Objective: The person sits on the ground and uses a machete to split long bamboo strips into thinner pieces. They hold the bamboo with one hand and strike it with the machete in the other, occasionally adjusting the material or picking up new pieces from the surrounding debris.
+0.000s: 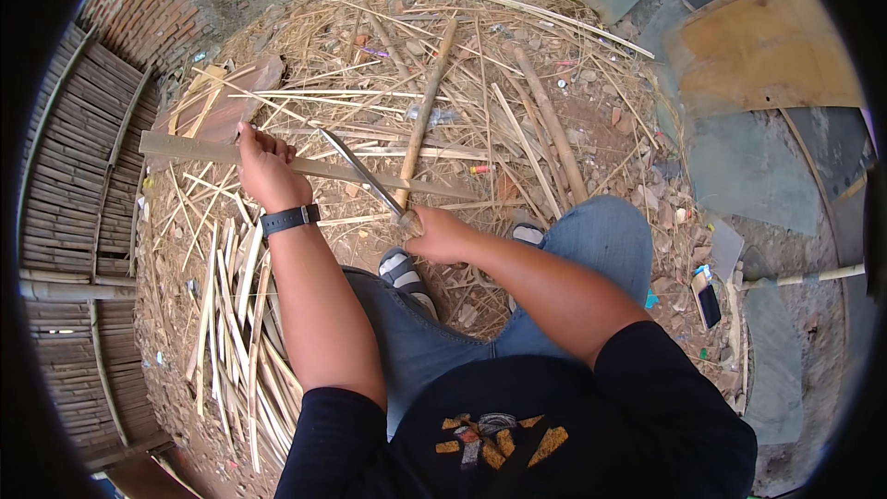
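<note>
1. the wooden handle of the knife [365, 176] is gripped in the right hand [442, 237], fingers closed around it.
2. the flat slat [323, 169] is clasped by the left hand [270, 171]; it is crossed by the blade, though contact cannot be told.
3. trimming or splitting seems in hand; 1 firm hold and 1 controlled blade angle appear called for.
4. farther off, a round pole [430, 102] is seen.

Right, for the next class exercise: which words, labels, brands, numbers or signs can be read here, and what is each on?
No text can be read.
Chest print on the black shirt: no legible letters.
Dark wristband: any marking is too small to read.
Small red scrap: too small to read.
Knife and flat strip: no lettering visible.
</note>
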Available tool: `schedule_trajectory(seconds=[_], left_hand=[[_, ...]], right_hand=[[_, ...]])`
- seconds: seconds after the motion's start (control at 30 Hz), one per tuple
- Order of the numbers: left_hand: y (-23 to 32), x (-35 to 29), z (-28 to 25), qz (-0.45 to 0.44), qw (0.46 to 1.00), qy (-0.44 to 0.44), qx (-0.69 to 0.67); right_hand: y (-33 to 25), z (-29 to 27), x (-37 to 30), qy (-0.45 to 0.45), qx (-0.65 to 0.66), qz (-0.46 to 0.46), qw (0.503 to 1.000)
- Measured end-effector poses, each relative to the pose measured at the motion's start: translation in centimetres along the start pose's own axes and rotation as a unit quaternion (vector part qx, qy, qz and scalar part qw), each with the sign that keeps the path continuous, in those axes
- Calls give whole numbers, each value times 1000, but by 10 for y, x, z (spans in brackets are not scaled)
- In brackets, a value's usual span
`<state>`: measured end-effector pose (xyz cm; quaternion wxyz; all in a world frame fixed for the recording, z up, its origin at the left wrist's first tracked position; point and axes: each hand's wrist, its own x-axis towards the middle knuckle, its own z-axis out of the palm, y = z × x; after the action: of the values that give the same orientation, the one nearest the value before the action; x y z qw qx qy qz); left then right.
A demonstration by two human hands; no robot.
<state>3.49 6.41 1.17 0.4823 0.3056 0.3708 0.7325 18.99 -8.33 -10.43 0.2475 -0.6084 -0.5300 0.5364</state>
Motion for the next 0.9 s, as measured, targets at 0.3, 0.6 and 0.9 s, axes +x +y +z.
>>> schedule_trajectory(seconds=[0.3, 0.6, 0.9], left_hand=[[1, 0, -1, -4, 1000, -10, -8], [-1, 3, -3, 1, 1000, -13, -13], [-3, 6, -4, -2, 1000, -24, -13]], right_hand=[[6, 2, 4, 20, -12, -19, 1000], [7, 2, 5, 9, -1, -12, 1000], [10, 4, 7, 14, -4, -12, 1000]])
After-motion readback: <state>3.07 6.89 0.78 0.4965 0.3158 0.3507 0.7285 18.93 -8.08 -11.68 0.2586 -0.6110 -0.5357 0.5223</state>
